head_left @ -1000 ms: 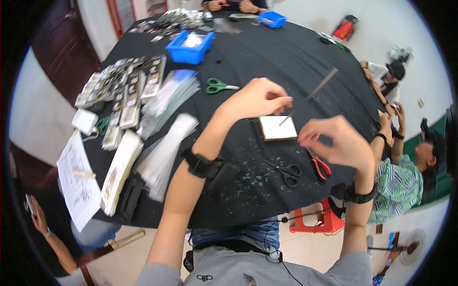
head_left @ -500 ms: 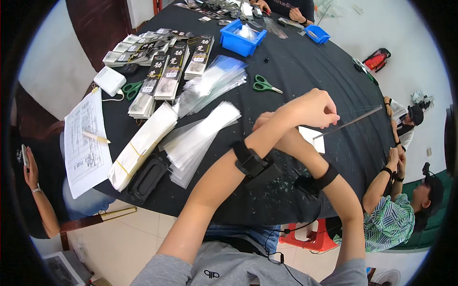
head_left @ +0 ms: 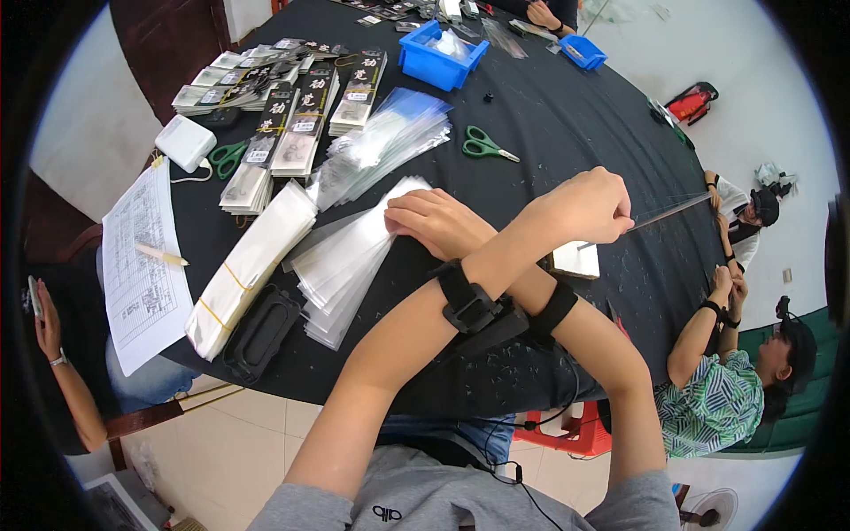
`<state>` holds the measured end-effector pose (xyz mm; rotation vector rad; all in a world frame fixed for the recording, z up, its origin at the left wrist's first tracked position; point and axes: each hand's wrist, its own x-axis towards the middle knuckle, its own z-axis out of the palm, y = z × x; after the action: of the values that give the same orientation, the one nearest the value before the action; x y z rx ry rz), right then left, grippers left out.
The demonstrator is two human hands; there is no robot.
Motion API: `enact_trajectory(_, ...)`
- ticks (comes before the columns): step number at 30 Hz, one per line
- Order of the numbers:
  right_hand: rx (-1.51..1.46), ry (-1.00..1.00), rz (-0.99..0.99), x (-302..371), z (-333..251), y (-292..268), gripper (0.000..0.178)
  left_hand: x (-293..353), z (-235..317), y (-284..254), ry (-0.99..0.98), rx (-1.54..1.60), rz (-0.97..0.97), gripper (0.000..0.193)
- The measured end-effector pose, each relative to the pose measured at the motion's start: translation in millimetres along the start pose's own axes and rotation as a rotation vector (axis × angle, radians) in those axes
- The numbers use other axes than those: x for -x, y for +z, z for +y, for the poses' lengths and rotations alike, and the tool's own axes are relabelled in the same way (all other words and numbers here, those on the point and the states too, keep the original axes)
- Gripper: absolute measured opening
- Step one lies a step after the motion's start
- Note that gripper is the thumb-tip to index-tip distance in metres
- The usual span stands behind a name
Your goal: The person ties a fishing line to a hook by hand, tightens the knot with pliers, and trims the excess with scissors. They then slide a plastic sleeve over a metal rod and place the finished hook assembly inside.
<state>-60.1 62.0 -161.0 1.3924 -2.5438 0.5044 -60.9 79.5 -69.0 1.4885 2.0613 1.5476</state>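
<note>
My forearms cross, the left over the right. My left hand (head_left: 589, 205), out on the right side, is closed in a pinch on thin clear strands (head_left: 668, 207) that stretch toward the tip of a slim rod. A small white block (head_left: 576, 259) lies below that hand, at the rod's lower end. My right hand (head_left: 436, 221) reaches leftward, fingers extended, fingertips touching the upper end of a fanned pile of clear plastic sleeves (head_left: 341, 274). Its thumb is mostly hidden.
Beside the sleeves are a banded white stack (head_left: 252, 265) and a black holder (head_left: 263, 332). Beyond lie clear bags (head_left: 385, 137), packaged cards (head_left: 305, 124), green-handled scissors (head_left: 487, 144) and a blue bin (head_left: 441, 57). Other people sit round the table.
My right hand has moved left, from behind my left wrist to the clear sleeves. My left hand stays pinched in nearly the same place. The view has shifted slightly.
</note>
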Motion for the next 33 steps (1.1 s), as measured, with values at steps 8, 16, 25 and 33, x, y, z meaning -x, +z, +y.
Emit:
enact_trajectory(8, 0.171, -0.012, -0.084, -2.8, -5.8, -6.3, 0.018, 0.5, -0.7, 4.3, 0.027, -0.025, 0.020, 0.020)
enact_trajectory(16, -0.143, -0.026, 0.000, -8.4, 4.1, -11.0, 0.008, 2.5, 3.1, 5.8, 0.050, -0.061, 0.037, 0.019)
enact_trajectory(25, 0.162, -0.118, 0.143, -7.6, -5.8, -19.4, 0.012, 10.0, 11.0, 11.3, 0.033, -0.085, 0.037, 0.017)
enact_trajectory(33, 0.397, -0.093, 0.219, -6.3, -13.3, -23.5, 0.017, 12.6, 6.9, 15.5, 0.110, -0.112, 0.128, 0.015)
